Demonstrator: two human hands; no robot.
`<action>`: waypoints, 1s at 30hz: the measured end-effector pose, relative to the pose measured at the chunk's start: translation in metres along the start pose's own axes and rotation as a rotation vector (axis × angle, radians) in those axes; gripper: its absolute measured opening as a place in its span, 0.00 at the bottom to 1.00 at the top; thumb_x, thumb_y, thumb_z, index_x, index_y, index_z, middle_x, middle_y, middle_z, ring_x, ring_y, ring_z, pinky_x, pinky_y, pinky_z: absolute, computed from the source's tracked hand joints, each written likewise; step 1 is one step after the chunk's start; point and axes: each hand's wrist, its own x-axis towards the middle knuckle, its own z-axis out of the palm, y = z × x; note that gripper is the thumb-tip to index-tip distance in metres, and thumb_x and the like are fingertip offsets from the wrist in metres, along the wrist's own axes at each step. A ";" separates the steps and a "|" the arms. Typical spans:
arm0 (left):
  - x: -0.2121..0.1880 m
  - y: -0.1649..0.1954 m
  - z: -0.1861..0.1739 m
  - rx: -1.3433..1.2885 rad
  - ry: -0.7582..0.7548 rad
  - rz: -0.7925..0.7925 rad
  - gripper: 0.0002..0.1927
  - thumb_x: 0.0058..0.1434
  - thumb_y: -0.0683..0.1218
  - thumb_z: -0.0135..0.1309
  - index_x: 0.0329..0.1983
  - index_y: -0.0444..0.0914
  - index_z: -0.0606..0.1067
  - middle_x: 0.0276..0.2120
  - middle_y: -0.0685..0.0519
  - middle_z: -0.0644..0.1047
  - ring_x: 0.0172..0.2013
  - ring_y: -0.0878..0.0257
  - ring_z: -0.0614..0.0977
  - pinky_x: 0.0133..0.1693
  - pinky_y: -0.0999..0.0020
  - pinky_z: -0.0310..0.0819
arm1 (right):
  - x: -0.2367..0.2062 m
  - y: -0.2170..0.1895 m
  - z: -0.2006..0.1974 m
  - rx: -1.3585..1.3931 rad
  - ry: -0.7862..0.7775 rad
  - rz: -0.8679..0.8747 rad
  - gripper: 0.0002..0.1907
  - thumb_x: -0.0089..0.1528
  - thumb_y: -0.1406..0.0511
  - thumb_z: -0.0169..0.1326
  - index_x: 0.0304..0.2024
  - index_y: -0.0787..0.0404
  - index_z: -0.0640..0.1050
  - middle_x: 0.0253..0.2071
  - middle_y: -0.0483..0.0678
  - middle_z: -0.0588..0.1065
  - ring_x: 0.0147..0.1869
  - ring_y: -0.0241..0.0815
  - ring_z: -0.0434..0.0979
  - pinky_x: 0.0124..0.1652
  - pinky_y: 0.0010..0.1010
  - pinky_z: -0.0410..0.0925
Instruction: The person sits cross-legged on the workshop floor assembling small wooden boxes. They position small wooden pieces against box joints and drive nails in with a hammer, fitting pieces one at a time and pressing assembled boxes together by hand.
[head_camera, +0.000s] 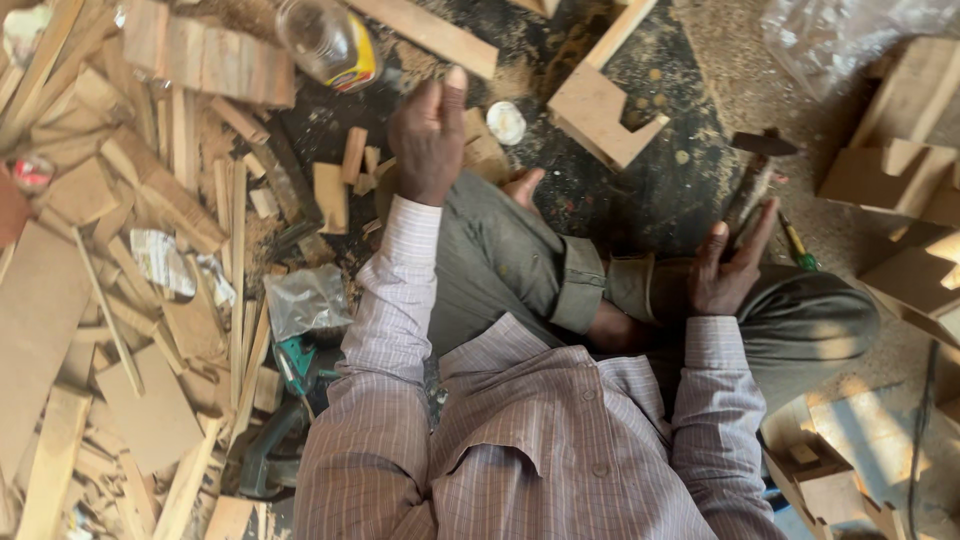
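I sit cross-legged on a dusty floor in a striped shirt and grey trousers. My left hand (428, 135) is raised over my left knee with its back to the camera and its fingers stretched upward; nothing shows in it. My right hand (728, 268) rests by my right knee, and its fingers curl around the wooden handle of a hammer (757, 170). The hammer's dark head points away from me. A green and yellow screwdriver (797, 246) lies just to the right of that hand.
Wood offcuts (150, 200) are heaped on the left. A notched board (598, 112), a white round lid (506, 122) and a glass jar (330, 40) lie ahead. A plastic bag (306, 300) and a teal power tool (296, 366) sit by my left side. Wooden boxes (895, 170) stand on the right.
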 end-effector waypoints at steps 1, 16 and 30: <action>-0.004 -0.028 -0.030 -0.097 0.117 -0.056 0.22 0.76 0.55 0.50 0.30 0.37 0.73 0.27 0.48 0.80 0.28 0.58 0.81 0.35 0.57 0.75 | -0.005 -0.002 0.006 0.070 0.016 0.034 0.38 0.78 0.56 0.51 0.79 0.59 0.46 0.74 0.61 0.67 0.36 0.38 0.75 0.36 0.31 0.71; -0.179 -0.290 -0.137 0.380 -0.017 -0.699 0.10 0.56 0.41 0.59 0.42 0.39 0.81 0.42 0.42 0.81 0.45 0.42 0.82 0.45 0.48 0.77 | -0.072 -0.002 0.056 -0.058 -0.102 -0.036 0.38 0.74 0.45 0.62 0.66 0.74 0.71 0.44 0.51 0.78 0.41 0.37 0.78 0.41 0.28 0.72; -0.240 -0.323 -0.154 0.281 0.195 -0.757 0.13 0.62 0.43 0.58 0.50 0.40 0.79 0.50 0.43 0.78 0.46 0.42 0.82 0.47 0.50 0.79 | -0.092 -0.029 0.071 -0.058 -0.127 -0.141 0.37 0.74 0.44 0.60 0.63 0.73 0.73 0.42 0.47 0.75 0.39 0.34 0.75 0.40 0.24 0.70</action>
